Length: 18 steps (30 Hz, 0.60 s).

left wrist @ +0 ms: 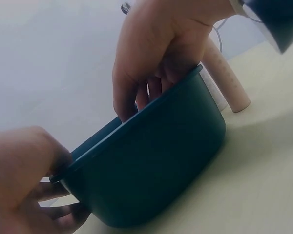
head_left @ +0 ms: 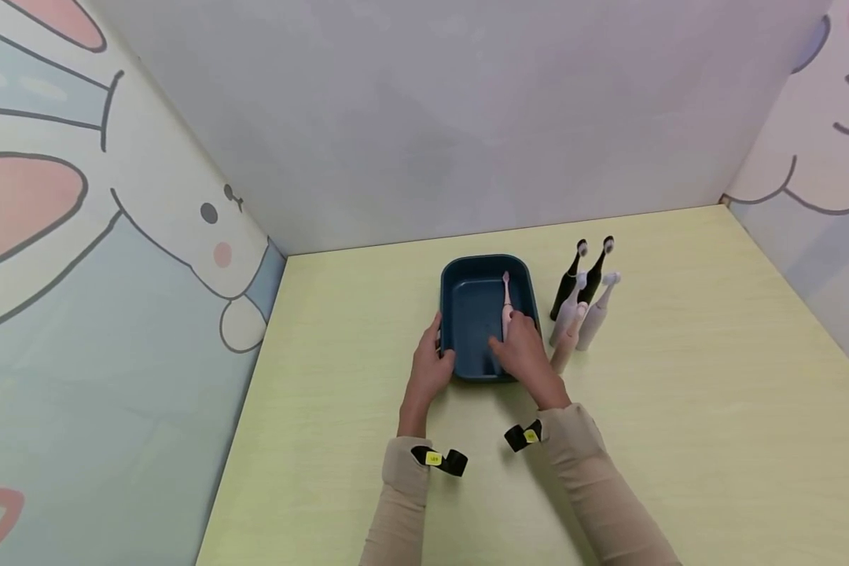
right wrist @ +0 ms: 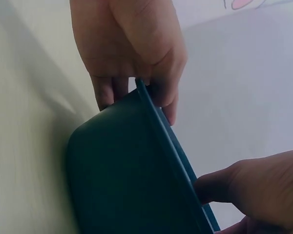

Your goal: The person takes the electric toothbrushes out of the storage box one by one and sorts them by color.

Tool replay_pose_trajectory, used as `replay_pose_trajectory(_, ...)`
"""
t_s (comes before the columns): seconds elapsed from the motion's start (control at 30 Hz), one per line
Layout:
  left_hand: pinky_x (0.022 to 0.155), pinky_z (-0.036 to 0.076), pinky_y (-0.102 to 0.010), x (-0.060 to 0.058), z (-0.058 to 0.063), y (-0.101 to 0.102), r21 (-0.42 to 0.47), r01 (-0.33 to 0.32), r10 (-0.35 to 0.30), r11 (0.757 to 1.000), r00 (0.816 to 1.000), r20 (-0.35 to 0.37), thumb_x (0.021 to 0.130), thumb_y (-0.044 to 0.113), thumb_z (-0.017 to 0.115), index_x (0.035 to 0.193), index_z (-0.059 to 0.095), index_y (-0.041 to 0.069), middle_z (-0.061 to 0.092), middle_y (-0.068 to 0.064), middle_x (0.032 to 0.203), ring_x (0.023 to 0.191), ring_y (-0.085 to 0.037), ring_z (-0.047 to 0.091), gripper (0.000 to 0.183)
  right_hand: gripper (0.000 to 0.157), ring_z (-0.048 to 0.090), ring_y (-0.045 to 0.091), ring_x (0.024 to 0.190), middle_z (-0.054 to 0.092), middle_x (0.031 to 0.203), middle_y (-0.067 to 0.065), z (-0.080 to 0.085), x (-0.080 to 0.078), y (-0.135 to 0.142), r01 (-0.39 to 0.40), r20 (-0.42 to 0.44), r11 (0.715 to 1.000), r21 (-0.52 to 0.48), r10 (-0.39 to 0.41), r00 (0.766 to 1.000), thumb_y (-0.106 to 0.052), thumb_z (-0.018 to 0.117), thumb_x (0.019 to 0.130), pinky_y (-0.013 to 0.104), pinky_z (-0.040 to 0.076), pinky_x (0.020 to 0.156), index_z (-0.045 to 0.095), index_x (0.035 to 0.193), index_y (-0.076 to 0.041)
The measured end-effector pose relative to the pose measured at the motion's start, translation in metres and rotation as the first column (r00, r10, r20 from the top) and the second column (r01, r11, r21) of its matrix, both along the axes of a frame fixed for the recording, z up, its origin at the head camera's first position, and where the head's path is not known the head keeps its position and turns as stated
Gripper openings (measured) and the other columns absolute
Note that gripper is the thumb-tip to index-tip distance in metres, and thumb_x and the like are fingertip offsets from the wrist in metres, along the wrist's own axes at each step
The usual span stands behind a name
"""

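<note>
A dark blue-green rectangular bin (head_left: pixel 470 310) stands on the table. My left hand (head_left: pixel 428 367) grips its left side near the front corner, thumb over the rim and fingers against the outer wall, as the left wrist view of the bin (left wrist: pixel 151 161) also shows. Inside, along the right wall, lies a pink electric toothbrush (head_left: pixel 507 295), its head toward the back. My right hand (head_left: pixel 527 354) reaches over the rim and holds the handle's lower part. Its fingertips are hidden by the bin wall in the left and right wrist views.
Right of the bin, several electric toothbrushes stand upright close together: black ones (head_left: pixel 566 291) at the back, pale ones (head_left: pixel 593 324) ahead of them and a pink one (head_left: pixel 568 342) in front. A grey wall (head_left: pixel 467 126) rises behind the pale yellow table (head_left: pixel 679 377).
</note>
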<state>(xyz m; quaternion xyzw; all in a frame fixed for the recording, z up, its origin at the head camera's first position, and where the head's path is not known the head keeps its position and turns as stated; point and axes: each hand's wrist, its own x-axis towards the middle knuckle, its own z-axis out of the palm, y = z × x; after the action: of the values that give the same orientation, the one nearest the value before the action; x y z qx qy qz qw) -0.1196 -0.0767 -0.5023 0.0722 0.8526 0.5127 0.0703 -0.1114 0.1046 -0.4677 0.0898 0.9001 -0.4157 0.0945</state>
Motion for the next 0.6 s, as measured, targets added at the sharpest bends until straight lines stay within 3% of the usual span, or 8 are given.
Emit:
replay_pose_trajectory(0.17, 0.105, 0.042, -0.046, 0.001, 0.001, 0.000, -0.002, -0.002, 0.002, 1.000, 1.000, -0.005, 0.088, 0.005, 0.046, 0.153, 0.022, 0.020, 0.028, -0.005, 0.156, 0.135, -0.031, 0.041, 0.071, 0.068, 0.046, 0.040, 0.116, 0.039, 0.134, 0.031, -0.001, -0.006, -0.003, -0.016, 0.051, 0.998, 0.059, 0.013, 0.999, -0.021, 0.060, 0.092, 0.051, 0.042, 0.098, 0.027, 0.141, 0.012)
replay_pose_trajectory(0.3, 0.105, 0.041, -0.045, 0.001, 0.000, 0.000, -0.005, -0.002, 0.001, 1.000, 1.000, -0.001, 0.088, 0.005, 0.046, 0.153, 0.022, 0.020, 0.028, -0.006, 0.156, 0.135, -0.031, 0.041, 0.071, 0.067, 0.045, 0.041, 0.119, 0.039, 0.135, 0.031, -0.007, -0.011, -0.004, -0.011, 0.084, 0.997, 0.081, 0.004, 0.996, -0.019, 0.059, 0.092, 0.052, 0.041, 0.100, 0.025, 0.141, 0.012)
replay_pose_trajectory(0.6, 0.106, 0.041, -0.045, 0.001, 0.002, 0.001, -0.006, -0.011, 0.011, 1.000, 1.000, 0.004, 0.088, 0.005, 0.046, 0.153, 0.022, 0.019, 0.028, -0.005, 0.156, 0.135, -0.030, 0.041, 0.071, 0.056, 0.050, 0.037, 0.105, 0.044, 0.125, 0.028, -0.013, -0.019, -0.009, -0.012, 0.106, 0.990, 0.141, -0.003, 0.994, -0.012, 0.056, 0.090, 0.048, 0.044, 0.092, 0.033, 0.136, 0.011)
